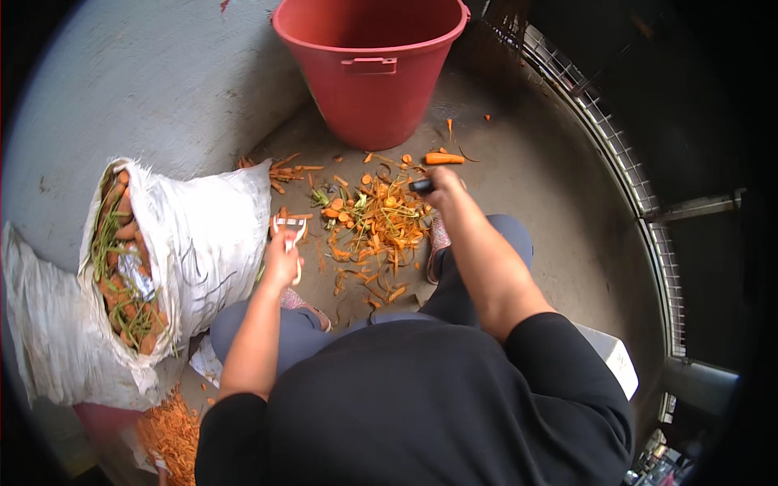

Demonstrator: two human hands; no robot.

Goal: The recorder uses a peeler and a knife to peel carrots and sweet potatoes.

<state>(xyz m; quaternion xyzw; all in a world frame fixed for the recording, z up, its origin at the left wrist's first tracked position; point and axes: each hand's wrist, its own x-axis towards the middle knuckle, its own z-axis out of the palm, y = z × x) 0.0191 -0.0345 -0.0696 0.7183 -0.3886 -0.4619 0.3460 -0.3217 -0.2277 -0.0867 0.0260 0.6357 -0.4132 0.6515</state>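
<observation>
My left hand grips a pale Y-shaped peeler, its head pointing away from me beside a white woven sack. My right hand, a little blurred, closes around a black handle; whether it belongs to a knife or another tool cannot be told. Below and between my hands, a heap of carrot peelings with cut carrot ends and green stems is spread over the floor. Just beyond my right hand lies an orange carrot, apparently peeled.
Ahead stands a tall red plastic tub. At left a white woven sack lies open, showing carrots and stems. Behind it is another sack. Shredded orange pieces lie at lower left. A metal grille borders the right.
</observation>
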